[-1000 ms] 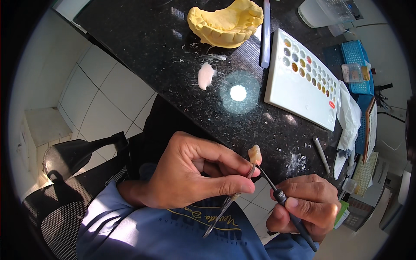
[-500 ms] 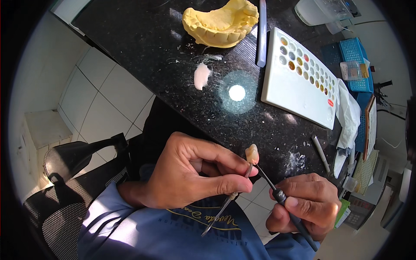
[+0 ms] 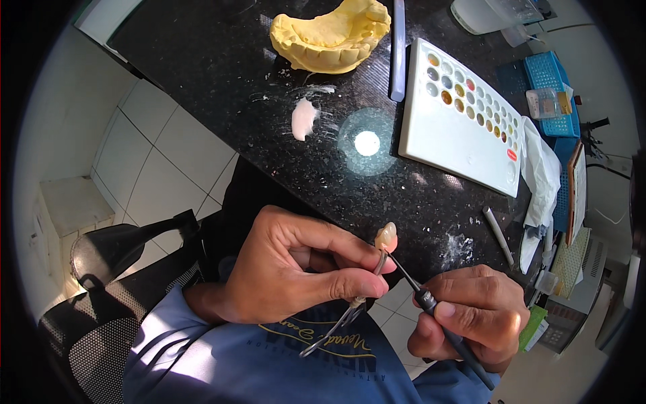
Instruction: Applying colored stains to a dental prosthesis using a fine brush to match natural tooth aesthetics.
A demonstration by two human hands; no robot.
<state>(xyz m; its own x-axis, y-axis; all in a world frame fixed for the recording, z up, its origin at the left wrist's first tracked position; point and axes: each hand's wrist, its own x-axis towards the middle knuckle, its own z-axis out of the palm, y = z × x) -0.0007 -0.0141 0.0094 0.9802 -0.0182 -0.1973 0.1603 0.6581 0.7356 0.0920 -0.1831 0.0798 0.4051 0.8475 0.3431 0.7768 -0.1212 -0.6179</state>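
Between thumb and forefinger, my left hand (image 3: 303, 266) pinches metal tweezers (image 3: 335, 330) with looped ends hanging toward my shirt. At their upper tip sits a glossy tooth-coloured dental crown (image 3: 385, 237) with a pinkish side. My right hand (image 3: 474, 313) grips a black-handled tool (image 3: 425, 299) like a pen. Its thin dark tip reaches up to the lower edge of the crown; whether it is a brush or a probe cannot be made out, nor whether it touches.
A yellow dental cast (image 3: 330, 40) rests on the dark speckled worktop (image 3: 269, 121). Near it lie a pink-white smear (image 3: 305, 119), a greyish-blue bar (image 3: 398, 50) and a white palette (image 3: 451, 145) with coloured wells. Rightward are a grey stick (image 3: 498, 237), white tissue (image 3: 540, 175) and a blue basket (image 3: 552, 94).
The crown has turned on the tweezers, and the looped ends have swung left and look more spread. Both hands have shifted slightly left. Worktop items sit a little further left in view.
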